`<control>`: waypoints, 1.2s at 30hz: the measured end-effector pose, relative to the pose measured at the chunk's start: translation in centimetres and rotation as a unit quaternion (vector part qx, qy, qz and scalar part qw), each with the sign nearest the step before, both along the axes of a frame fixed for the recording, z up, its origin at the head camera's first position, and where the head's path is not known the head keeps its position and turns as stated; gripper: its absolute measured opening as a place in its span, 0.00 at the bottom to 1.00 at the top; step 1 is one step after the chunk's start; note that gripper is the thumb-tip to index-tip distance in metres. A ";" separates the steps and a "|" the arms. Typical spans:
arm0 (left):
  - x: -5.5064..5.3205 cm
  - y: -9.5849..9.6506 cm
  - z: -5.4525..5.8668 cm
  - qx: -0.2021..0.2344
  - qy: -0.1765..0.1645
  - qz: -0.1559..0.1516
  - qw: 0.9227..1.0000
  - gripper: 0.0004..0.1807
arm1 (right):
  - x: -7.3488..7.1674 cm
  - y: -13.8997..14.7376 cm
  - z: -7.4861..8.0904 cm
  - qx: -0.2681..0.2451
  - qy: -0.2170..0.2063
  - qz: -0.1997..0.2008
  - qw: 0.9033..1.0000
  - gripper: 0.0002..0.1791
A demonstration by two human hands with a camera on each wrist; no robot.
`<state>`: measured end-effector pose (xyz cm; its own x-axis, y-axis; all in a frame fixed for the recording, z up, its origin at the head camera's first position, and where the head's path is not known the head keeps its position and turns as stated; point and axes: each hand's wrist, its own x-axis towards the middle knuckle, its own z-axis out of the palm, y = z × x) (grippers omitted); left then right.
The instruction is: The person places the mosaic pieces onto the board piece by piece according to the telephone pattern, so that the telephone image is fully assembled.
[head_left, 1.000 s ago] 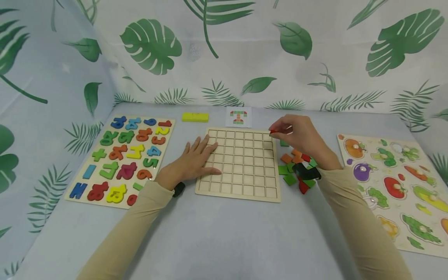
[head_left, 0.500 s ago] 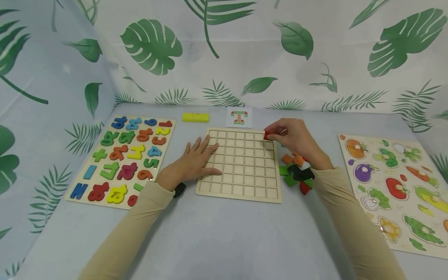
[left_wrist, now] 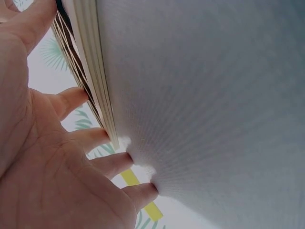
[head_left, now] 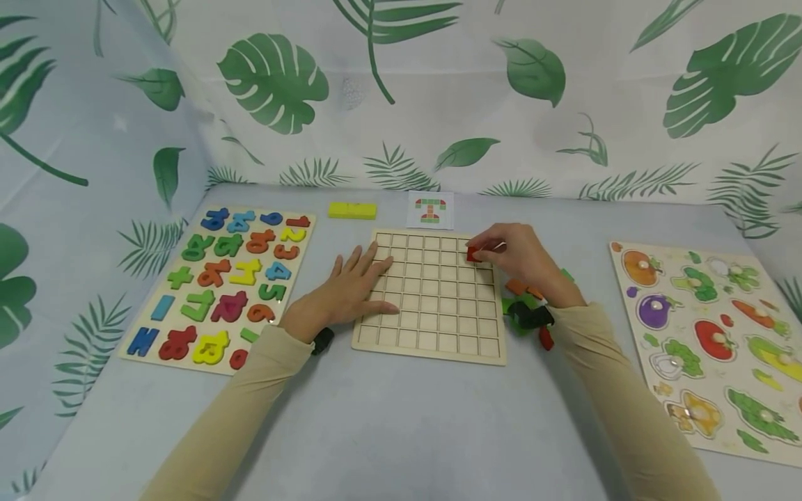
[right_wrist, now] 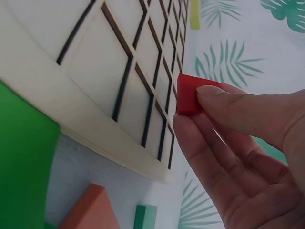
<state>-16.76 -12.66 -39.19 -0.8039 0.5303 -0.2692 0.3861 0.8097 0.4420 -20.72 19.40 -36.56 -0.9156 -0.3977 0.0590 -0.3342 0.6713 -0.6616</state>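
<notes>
A wooden grid board (head_left: 429, 323) with square recesses lies in the middle of the table. My left hand (head_left: 338, 298) rests on its left edge, fingers spread and straight; the left wrist view shows the fingertips (left_wrist: 146, 192) down at the tabletop and the board's side. My right hand (head_left: 519, 257) pinches a red tile (head_left: 473, 255) between thumb and fingers over the upper right cells. In the right wrist view the red tile (right_wrist: 188, 95) is tilted up, its face partly covered by the thumb.
Green, orange and red tiles (head_left: 517, 289) lie loosely right of the board, partly under the right wrist. A pattern card (head_left: 430, 210) and a yellow block (head_left: 352, 210) sit behind it. A number puzzle (head_left: 219, 278) flanks the left, a vegetable puzzle (head_left: 708, 334) the right.
My right hand has carried the red tile leftward and slightly nearer, from beside the board's far right corner to over its right-hand cells. The left hand stays put.
</notes>
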 end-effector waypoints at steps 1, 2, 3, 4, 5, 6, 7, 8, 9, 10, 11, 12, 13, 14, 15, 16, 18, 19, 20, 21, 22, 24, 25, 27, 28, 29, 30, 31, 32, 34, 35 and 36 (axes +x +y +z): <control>0.0 0.0 0.0 0.001 0.000 -0.001 1.000 0.52 | 0.0 0.0 -0.1 0.001 -0.002 0.001 1.000 0.11; 0.0 0.1 0.0 0.000 0.001 -0.001 1.000 0.52 | -0.1 0.0 -0.1 0.001 -0.005 0.001 1.000 0.11; 0.0 0.1 0.0 0.000 0.001 -0.001 1.000 0.52 | -0.1 -0.1 -0.2 0.002 -0.008 0.001 1.000 0.11; 0.0 0.1 0.1 -0.001 0.000 0.000 1.000 0.52 | -0.2 -0.1 -0.2 0.002 -0.009 0.002 1.000 0.11; 0.0 0.1 0.1 -0.002 -0.002 0.000 1.000 0.52 | -0.2 -0.1 -0.2 0.000 -0.012 0.001 1.000 0.11; 0.0 0.2 0.1 -0.002 -0.002 0.000 1.000 0.52 | -0.2 -0.1 -0.2 0.000 -0.013 0.001 1.000 0.11; 0.0 0.2 0.1 -0.002 -0.002 0.000 1.000 0.52 | -0.3 -0.1 -0.2 -0.002 -0.015 0.001 1.000 0.10; 0.0 0.2 0.1 -0.002 -0.002 0.001 1.000 0.52 | -0.3 -0.1 -0.2 -0.002 -0.016 0.002 1.000 0.10; 0.0 0.2 0.1 -0.003 -0.003 0.002 1.000 0.52 | -0.3 -0.1 -0.2 -0.001 -0.017 0.004 1.000 0.10; -0.1 0.2 0.0 -0.004 -0.004 0.003 1.000 0.52 | -0.3 -0.2 -0.2 0.000 -0.017 0.007 1.000 0.10; 0.0 0.2 0.0 -0.004 -0.004 0.003 1.000 0.52 | -0.3 -0.2 -0.2 0.001 -0.017 0.010 1.000 0.11; 0.0 0.2 0.0 -0.005 -0.004 0.003 1.000 0.52 | -0.3 -0.2 -0.2 0.004 -0.017 0.013 1.000 0.11; 0.0 0.2 0.0 -0.005 -0.005 0.004 1.000 0.53 | -0.4 -0.2 -0.2 0.006 -0.018 0.016 1.000 0.11; 0.0 0.2 0.0 -0.006 -0.007 0.005 1.000 0.53 | -0.4 -0.2 -0.2 0.007 -0.018 0.018 1.000 0.11; 0.0 0.2 -0.1 -0.007 -0.008 0.005 1.000 0.53 | -0.4 -0.3 -0.3 0.008 -0.020 0.020 1.000 0.10; 0.0 0.2 -0.1 -0.008 -0.008 0.005 1.000 0.53 | -0.4 -0.3 -0.3 0.009 -0.020 0.021 1.000 0.10; 0.0 0.2 -0.1 -0.008 -0.007 0.005 1.000 0.53 | -0.4 -0.3 -0.5 0.010 -0.022 0.022 0.999 0.10; 0.0 0.2 -0.2 -0.008 -0.006 0.006 1.000 0.53 | -0.5 -0.4 -0.5 0.011 -0.024 0.023 0.999 0.10; 0.0 0.2 -0.2 -0.009 -0.005 0.006 1.000 0.52 | -0.5 -0.4 -0.6 0.012 -0.024 0.024 0.999 0.11; 0.0 0.2 -0.1 -0.010 -0.005 0.006 1.000 0.52 | -0.5 -0.4 -0.6 0.013 -0.024 0.024 0.999 0.11; 0.0 0.2 -0.1 -0.010 -0.005 0.006 1.000 0.52 | -0.6 -0.4 -0.6 0.015 -0.023 0.025 0.999 0.11; 0.0 0.2 -0.1 -0.010 -0.004 0.005 1.000 0.52 | -0.6 -0.4 -0.6 0.018 -0.023 0.026 0.999 0.11; 0.0 0.2 -0.1 -0.010 -0.004 0.005 1.000 0.52 | -0.7 -0.4 -0.6 0.018 -0.022 0.027 0.999 0.11; 0.0 0.2 -0.1 -0.009 -0.004 0.004 1.000 0.52 | -0.7 -0.4 -0.6 0.019 -0.021 0.031 0.999 0.11; 0.0 0.2 -0.1 -0.009 -0.003 0.004 1.000 0.52 | -0.8 -0.4 -0.6 0.018 -0.022 0.032 0.999 0.11; 0.0 0.2 -0.1 -0.008 -0.003 0.004 1.000 0.52 | -0.8 -0.5 -0.5 0.018 -0.021 0.033 0.999 0.11; 0.0 0.2 -0.2 -0.008 -0.004 0.003 1.000 0.52 | -0.8 -0.5 -0.5 0.017 -0.020 0.035 0.999 0.11; 0.0 0.2 -0.2 -0.009 -0.005 0.004 1.000 0.52 | -0.8 -0.6 -0.6 0.016 -0.021 0.035 0.999 0.11; 0.0 0.2 -0.2 -0.009 -0.006 0.004 1.000 0.52 | -0.8 -0.6 -0.6 0.016 -0.021 0.035 0.999 0.11; 0.0 0.2 -0.1 -0.009 -0.006 0.004 1.000 0.52 | -0.7 -0.8 -0.5 0.017 -0.023 0.033 0.999 0.11; 0.0 0.2 -0.1 -0.009 -0.007 0.004 1.000 0.52 | -0.7 -0.9 -0.5 0.017 -0.024 0.032 0.999 0.11; 0.0 0.2 -0.1 -0.008 -0.008 0.005 1.000 0.52 | -0.7 -1.0 -0.5 0.019 -0.026 0.030 0.999 0.11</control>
<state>-16.77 -12.50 -39.28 -0.8044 0.5183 -0.2902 0.3719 0.8203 0.4345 -21.43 18.43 -37.08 -0.8912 -0.4536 -0.0040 -0.3408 0.6754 -0.6539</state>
